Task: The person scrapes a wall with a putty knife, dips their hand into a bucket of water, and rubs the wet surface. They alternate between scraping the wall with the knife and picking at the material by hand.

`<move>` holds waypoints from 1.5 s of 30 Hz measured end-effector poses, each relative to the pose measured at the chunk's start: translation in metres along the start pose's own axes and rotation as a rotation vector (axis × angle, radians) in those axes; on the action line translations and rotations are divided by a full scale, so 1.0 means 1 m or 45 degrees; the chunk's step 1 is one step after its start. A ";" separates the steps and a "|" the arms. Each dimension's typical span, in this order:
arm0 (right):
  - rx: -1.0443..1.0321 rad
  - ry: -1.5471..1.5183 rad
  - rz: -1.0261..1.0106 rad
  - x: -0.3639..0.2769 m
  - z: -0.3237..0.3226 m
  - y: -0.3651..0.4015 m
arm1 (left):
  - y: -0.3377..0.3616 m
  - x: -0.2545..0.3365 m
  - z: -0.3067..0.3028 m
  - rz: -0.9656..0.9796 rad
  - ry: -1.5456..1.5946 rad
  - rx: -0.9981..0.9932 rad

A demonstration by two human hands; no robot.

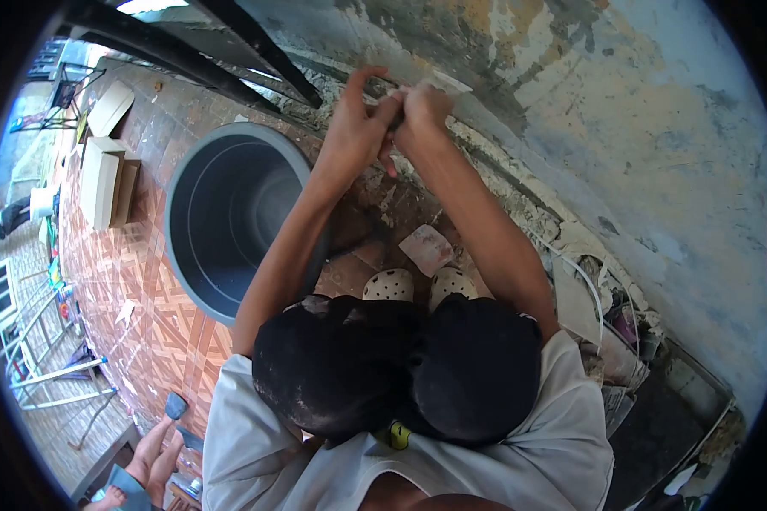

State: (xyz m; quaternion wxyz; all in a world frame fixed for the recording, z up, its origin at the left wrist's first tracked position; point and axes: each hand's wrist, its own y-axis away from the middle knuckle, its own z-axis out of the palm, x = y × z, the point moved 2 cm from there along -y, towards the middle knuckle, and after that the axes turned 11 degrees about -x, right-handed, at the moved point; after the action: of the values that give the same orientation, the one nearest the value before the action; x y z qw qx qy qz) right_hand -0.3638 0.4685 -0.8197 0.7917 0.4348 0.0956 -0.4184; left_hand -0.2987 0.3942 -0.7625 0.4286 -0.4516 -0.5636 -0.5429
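Observation:
My left hand [360,123] and my right hand [424,109] meet in front of me, close to the foot of the wall. One finger of my left hand curves outward, while others press in against my right hand. My right hand is closed, its fingers slightly blurred by motion. A small dark thing [396,121] shows between the hands; I cannot tell what it is. Just beyond my right hand, a pale flat piece [452,82] overlaps the wall. A large grey tub [177,204] stands to the left of my left forearm.
The peeling wall [639,128] rises on the right, with rubble [562,230] along its base. Black metal bars [268,51] slant across the top. A broken tile piece [427,249] lies before my spotted clogs [389,284]. Cardboard [102,183] and another person's legs [153,451] are at left.

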 end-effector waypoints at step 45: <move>-0.429 0.045 0.372 -0.029 -0.095 0.057 | -0.045 0.029 -0.075 0.123 -0.901 -0.329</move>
State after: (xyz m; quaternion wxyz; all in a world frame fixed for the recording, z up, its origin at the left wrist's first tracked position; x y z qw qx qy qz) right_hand -0.3191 0.5735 -0.8271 0.9036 0.3127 0.1139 -0.2696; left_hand -0.3495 0.3209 -0.7407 0.1720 -0.6877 -0.5816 -0.3990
